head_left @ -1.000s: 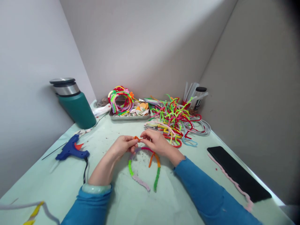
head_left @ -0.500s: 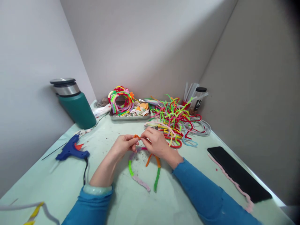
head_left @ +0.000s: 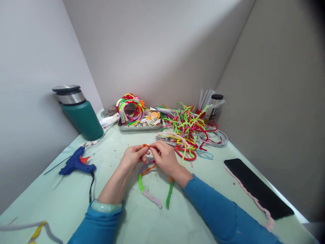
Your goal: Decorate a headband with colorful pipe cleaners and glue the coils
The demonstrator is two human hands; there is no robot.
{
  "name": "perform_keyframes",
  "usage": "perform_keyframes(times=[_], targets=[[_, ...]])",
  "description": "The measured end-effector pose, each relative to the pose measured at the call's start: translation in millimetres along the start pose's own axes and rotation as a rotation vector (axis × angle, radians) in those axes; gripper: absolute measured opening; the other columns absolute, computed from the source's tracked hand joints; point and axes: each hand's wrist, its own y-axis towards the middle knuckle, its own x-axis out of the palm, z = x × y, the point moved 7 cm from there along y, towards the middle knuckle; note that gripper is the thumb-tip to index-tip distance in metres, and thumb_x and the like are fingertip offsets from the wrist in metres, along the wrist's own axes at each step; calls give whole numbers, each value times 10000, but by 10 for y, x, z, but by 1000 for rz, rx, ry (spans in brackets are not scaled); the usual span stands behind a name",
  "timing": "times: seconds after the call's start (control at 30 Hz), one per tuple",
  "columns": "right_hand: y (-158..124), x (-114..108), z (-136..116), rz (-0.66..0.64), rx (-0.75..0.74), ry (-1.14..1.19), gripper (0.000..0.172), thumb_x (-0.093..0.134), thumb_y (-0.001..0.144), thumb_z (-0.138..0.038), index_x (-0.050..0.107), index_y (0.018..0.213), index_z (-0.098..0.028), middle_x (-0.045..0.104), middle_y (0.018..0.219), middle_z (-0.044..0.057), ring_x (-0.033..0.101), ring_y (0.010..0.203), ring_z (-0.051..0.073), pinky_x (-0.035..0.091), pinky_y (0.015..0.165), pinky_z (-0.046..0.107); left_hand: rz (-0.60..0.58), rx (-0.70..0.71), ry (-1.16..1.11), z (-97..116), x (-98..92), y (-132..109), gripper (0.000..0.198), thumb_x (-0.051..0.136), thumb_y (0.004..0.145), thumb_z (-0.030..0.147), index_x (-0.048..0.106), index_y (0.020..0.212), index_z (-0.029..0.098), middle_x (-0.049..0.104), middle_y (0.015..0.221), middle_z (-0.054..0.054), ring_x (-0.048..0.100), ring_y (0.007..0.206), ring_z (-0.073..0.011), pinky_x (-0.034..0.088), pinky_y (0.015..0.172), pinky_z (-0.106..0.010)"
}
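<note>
Nearest the camera, two blue sleeves (head_left: 218, 217) are seen reaching forward over a pale green worktop (head_left: 63, 203), and a pale green bangle (head_left: 105, 206) is worn on the left wrist. At the near left edge a grey and yellow pipe cleaner (head_left: 38, 231) is laid flat.

Just beyond the wrists, a headband (head_left: 152, 199) wrapped in green, pink, purple and orange pipe cleaners is laid on the worktop. Its long axis is run from near to far: the two open ends are pointed towards the person, and the arched top is turned away, partly hidden beneath the hands.

Above that arch, an orange pipe cleaner (head_left: 145, 145) is pinched from both sides. The left hand (head_left: 132, 157) is closed on it with thumb and fingertips, and the right hand (head_left: 165, 157) is closed on it likewise, so that the fingertips almost meet. Whether this piece is joined to the orange strand across the arch cannot be told.

To the left, a blue glue gun (head_left: 76, 163) is laid on its side with its orange nozzle towards the hands. Well to the right, a black phone (head_left: 256, 186) is laid flat, with a pink pipe cleaner (head_left: 254, 200) along its near edge.

Farther back, a loose pile of pipe cleaners (head_left: 188, 126) is spread right of centre. A metal tray (head_left: 139, 127) holding wrapped headbands (head_left: 129, 109) is set beside it, a green flask (head_left: 81, 117) is stood by the left wall, and a black-capped bottle (head_left: 215, 105) is stood in the far right corner.
</note>
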Motion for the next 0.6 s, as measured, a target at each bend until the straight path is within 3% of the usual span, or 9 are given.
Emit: perform_keyframes(times=[0.37, 0.6], targets=[[-17, -7, -32, 18, -27, 21, 186, 442, 874, -204, 618, 930, -181, 640, 862, 60, 566, 807, 164, 413, 742, 277, 40, 27, -121, 32, -31, 2, 243, 700, 644, 319, 622, 695, 95, 579, 567, 5, 445, 406, -43, 424, 450, -196], [-37, 34, -56, -22, -98, -79, 227, 420, 883, -194, 639, 941, -185, 623, 803, 62, 557, 751, 158, 405, 698, 270, 22, 14, -138, 1, -22, 5, 235, 697, 653, 317, 630, 665, 92, 510, 436, 21, 439, 381, -58, 416, 448, -200]])
